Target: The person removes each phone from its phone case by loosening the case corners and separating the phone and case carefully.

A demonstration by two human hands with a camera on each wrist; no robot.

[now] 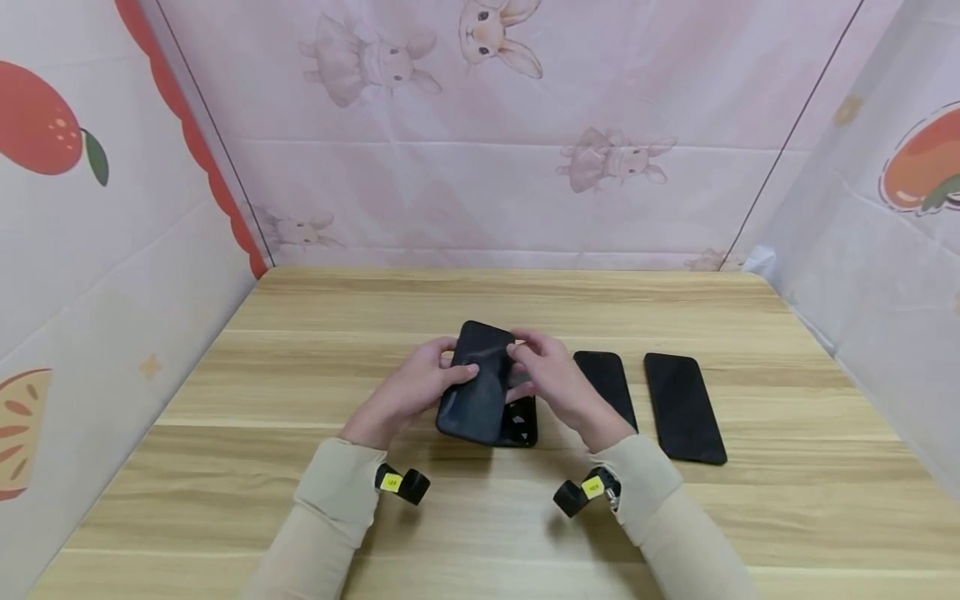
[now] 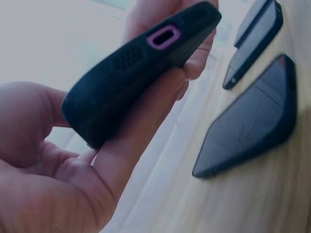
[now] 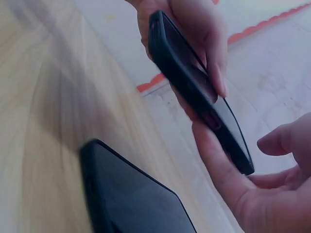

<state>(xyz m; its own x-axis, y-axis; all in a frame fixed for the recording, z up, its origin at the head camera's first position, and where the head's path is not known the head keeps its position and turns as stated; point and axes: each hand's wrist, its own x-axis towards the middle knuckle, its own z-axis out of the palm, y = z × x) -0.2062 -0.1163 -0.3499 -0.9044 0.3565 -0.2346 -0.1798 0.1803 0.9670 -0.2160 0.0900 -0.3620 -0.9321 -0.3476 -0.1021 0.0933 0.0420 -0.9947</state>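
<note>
A smartphone [image 1: 480,396] in a dark case is held tilted above the table. My left hand [image 1: 420,379] grips its left side, thumb on the screen and fingers underneath. At the upper right edge is my right hand [image 1: 551,371]. In the right wrist view, the right fingers [image 3: 214,165] touch the case's side and top end, while the thumb stands apart from the screen. A purple-rimmed opening [image 2: 164,37] shows at the case's end in the left wrist view. Partly hidden below the held phone, another dark phone [image 1: 519,425] lies on the table.
Two more dark phones, a nearer one [image 1: 603,379] partly behind the right forearm and an outer one [image 1: 685,408], lie to the right. The wood-grain table [image 1: 247,500] meets a pink rabbit-print curtain [image 1: 465,200] at the back and white fruit-print sheets on both sides.
</note>
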